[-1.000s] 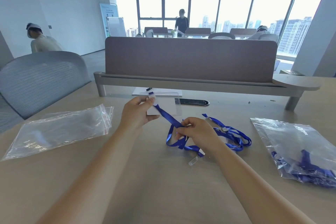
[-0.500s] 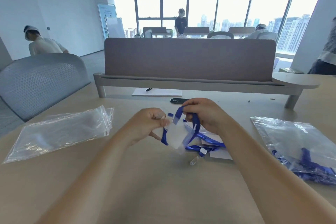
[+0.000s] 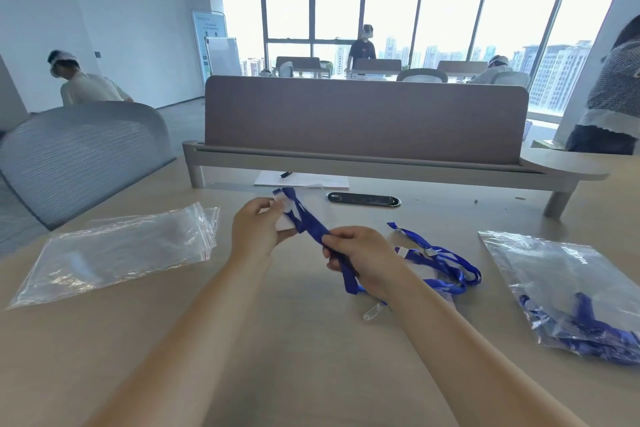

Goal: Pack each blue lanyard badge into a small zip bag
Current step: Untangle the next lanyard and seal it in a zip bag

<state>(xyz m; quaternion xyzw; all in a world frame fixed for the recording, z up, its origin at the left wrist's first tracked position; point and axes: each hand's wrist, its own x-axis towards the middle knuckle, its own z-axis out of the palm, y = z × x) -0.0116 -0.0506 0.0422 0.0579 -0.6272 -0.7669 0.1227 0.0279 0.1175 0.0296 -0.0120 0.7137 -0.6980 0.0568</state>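
Observation:
My left hand point(image 3: 258, 229) pinches the clear badge holder point(image 3: 289, 215) of a blue lanyard point(image 3: 311, 227) above the table. My right hand point(image 3: 360, 258) grips the doubled strap of that lanyard, which runs taut between both hands and hangs below my right fist. A second blue lanyard point(image 3: 440, 260) lies tangled on the table right of my right hand. A stack of small clear zip bags point(image 3: 117, 250) lies to the left. A larger clear bag point(image 3: 568, 291) at the right holds blue lanyards.
A grey desk divider point(image 3: 363, 121) crosses the table behind my hands, with white paper point(image 3: 304, 180) and a black cable grommet point(image 3: 363, 199) in front of it. A grey mesh chair point(image 3: 79, 156) stands at the left. A person point(image 3: 613, 94) stands at the far right.
My right hand moved from up beside the badge holder down and to the right along the strap, pulling it taut. My left hand still holds the holder.

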